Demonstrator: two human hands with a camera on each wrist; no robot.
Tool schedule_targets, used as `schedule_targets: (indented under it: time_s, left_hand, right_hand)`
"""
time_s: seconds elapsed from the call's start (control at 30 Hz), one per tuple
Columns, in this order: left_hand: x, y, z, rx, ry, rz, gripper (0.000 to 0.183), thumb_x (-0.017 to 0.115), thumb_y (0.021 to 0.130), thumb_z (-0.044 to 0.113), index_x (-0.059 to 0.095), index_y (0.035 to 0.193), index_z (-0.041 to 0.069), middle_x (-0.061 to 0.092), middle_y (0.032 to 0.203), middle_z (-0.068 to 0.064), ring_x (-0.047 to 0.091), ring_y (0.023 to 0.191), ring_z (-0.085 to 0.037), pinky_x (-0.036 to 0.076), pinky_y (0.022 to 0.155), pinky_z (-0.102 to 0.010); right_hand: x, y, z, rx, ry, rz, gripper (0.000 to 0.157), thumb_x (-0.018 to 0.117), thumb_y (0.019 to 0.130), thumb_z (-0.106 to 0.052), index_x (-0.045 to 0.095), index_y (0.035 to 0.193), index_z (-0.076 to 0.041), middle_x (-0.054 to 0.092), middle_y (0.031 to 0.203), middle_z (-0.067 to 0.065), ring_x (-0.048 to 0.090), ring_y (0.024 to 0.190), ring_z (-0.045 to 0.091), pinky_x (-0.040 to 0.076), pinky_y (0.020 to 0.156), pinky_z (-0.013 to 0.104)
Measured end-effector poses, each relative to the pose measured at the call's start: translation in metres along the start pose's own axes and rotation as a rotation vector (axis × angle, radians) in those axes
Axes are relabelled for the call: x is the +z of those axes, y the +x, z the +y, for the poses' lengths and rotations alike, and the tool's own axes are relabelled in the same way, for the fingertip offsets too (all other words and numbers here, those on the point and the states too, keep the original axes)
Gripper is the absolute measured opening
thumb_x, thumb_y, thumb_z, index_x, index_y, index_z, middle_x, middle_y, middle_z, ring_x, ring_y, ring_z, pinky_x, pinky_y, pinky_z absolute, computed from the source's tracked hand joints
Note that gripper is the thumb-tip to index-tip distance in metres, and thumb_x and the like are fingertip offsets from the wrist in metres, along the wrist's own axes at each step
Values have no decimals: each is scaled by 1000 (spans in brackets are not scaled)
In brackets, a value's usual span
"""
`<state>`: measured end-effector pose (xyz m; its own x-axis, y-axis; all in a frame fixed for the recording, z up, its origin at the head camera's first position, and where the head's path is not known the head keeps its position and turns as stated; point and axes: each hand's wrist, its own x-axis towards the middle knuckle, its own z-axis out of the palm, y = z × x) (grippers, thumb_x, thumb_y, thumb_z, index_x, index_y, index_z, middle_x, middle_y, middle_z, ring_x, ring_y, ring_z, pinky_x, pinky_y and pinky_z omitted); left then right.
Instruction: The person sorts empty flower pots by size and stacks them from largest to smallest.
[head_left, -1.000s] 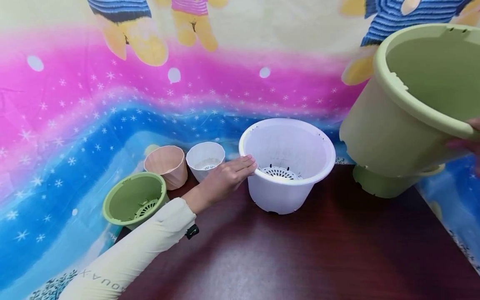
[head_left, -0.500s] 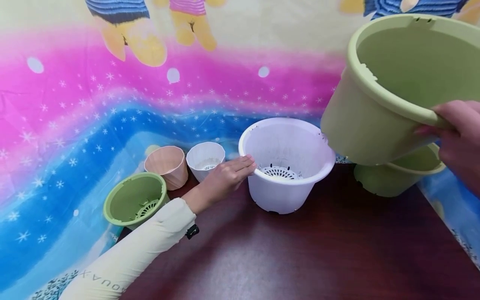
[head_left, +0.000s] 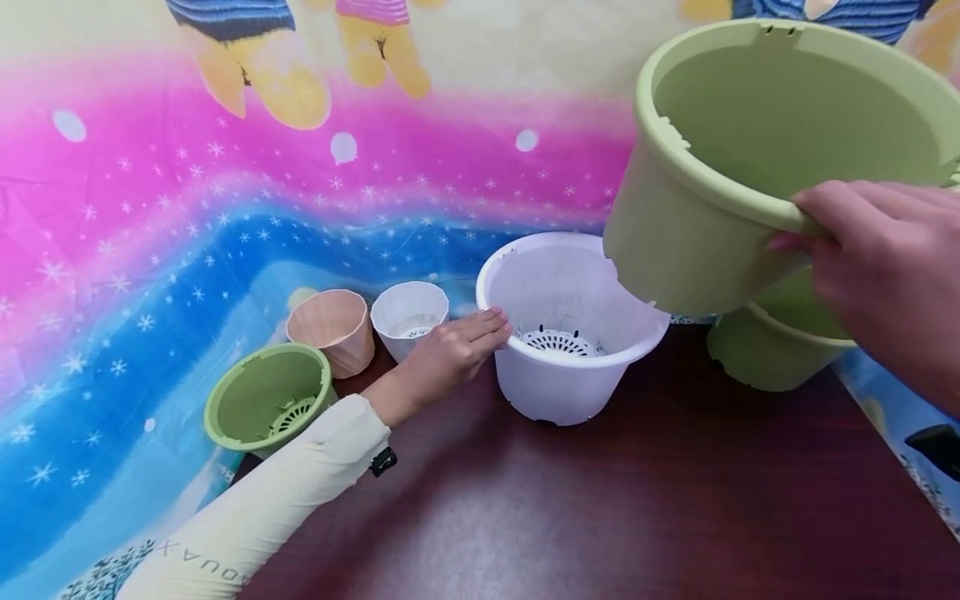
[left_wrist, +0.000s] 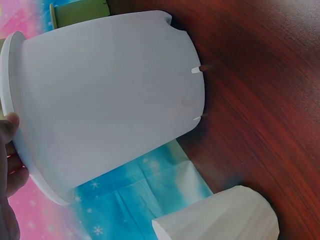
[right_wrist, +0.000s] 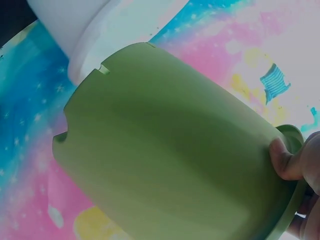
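A large green flower pot (head_left: 697, 242) hangs tilted in the air at the right, its mouth facing me. My right hand (head_left: 885, 267) grips its near rim, with the thumb (right_wrist: 285, 160) on the outer wall in the right wrist view. Below and left of it, a white flower pot (head_left: 555, 392) stands upright on the table, slots showing in its bottom. My left hand (head_left: 457, 346) holds the left side of its rim; fingers (left_wrist: 17, 181) show there in the left wrist view. The green pot overlaps the white pot's right rim in the head view.
A smaller green pot (head_left: 772, 358) stands behind my right hand, partly hidden. At the left are another green pot (head_left: 225, 408), a pink pot (head_left: 348, 354) and a small white pot (head_left: 390, 337). A patterned cloth (head_left: 420, 183) backs the dark wooden table (head_left: 600, 517).
My right hand has come in from the right edge, carrying the large green pot leftward and slightly up toward the white pot. My left hand has stayed on the white pot's rim.
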<state>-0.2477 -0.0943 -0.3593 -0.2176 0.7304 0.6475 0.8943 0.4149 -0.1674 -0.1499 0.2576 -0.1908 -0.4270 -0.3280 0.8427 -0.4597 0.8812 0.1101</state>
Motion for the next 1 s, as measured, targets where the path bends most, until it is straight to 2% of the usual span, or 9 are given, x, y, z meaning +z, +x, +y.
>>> schedule_targets:
  time_s: [0.07, 0.2, 0.27, 0.4, 0.5, 0.67, 0.8, 1.0]
  left_hand:
    - [0, 0, 0, 3, 7, 3, 29, 68, 86, 2, 69, 116, 0, 68, 116, -16, 65, 112, -27, 52, 97, -35]
    - [1, 0, 0, -1, 8, 26, 28, 69, 86, 3, 69, 115, 1, 69, 115, -15, 65, 112, -27, 52, 97, -34]
    - [1, 0, 1, -8, 3, 41, 27, 68, 87, 3, 70, 114, 2, 69, 114, -15, 65, 111, -26, 52, 97, -34]
    - [2, -1, 1, -24, -14, 56, 23, 66, 89, 4, 70, 112, 3, 68, 110, -14, 65, 108, -25, 54, 95, -33]
    - [2, -2, 1, -30, -18, 48, 23, 66, 89, 4, 70, 112, 3, 68, 110, -14, 65, 108, -25, 54, 94, -34]
    - [2, -2, 1, -34, -10, 37, 24, 66, 90, 6, 70, 113, 4, 69, 111, -12, 64, 111, -25, 54, 95, -34]
    - [3, -3, 1, -33, -6, 45, 24, 66, 90, 6, 70, 113, 4, 69, 110, -12, 64, 110, -24, 54, 94, -33]
    - [3, -3, 1, -27, -13, 48, 22, 65, 90, 6, 70, 111, 4, 69, 108, -12, 63, 107, -24, 55, 92, -31]
  right_hand:
    - [-2, 5, -8, -22, -40, -32, 18, 66, 91, -17, 68, 89, 1, 70, 80, 17, 58, 62, 35, 35, 56, 32]
    - [-3, 13, -19, -76, -115, -76, 21, 61, 94, -21, 68, 94, -1, 70, 80, 17, 60, 62, 37, 38, 50, 43]
    - [-2, 16, -24, -111, -133, -82, 21, 60, 94, -22, 66, 91, -2, 69, 75, 14, 58, 58, 34, 34, 43, 41]
    - [7, 22, -32, -154, -136, -38, 24, 59, 94, -24, 64, 80, -5, 66, 65, 11, 56, 52, 30, 26, 35, 37]
    - [15, 24, -37, -169, -120, -19, 26, 58, 95, -23, 64, 78, -5, 67, 66, 11, 58, 53, 32, 31, 34, 40]
    - [25, 26, -45, -179, -80, -38, 19, 62, 93, -20, 65, 80, -5, 71, 73, 12, 63, 60, 34, 40, 38, 44]
    - [32, 28, -50, -183, -48, -53, 14, 66, 90, -16, 65, 82, -5, 71, 75, 14, 64, 61, 35, 41, 38, 44]
    - [43, 27, -54, -178, -34, -81, 15, 64, 91, -14, 62, 78, -6, 70, 71, 14, 62, 58, 34, 40, 38, 42]
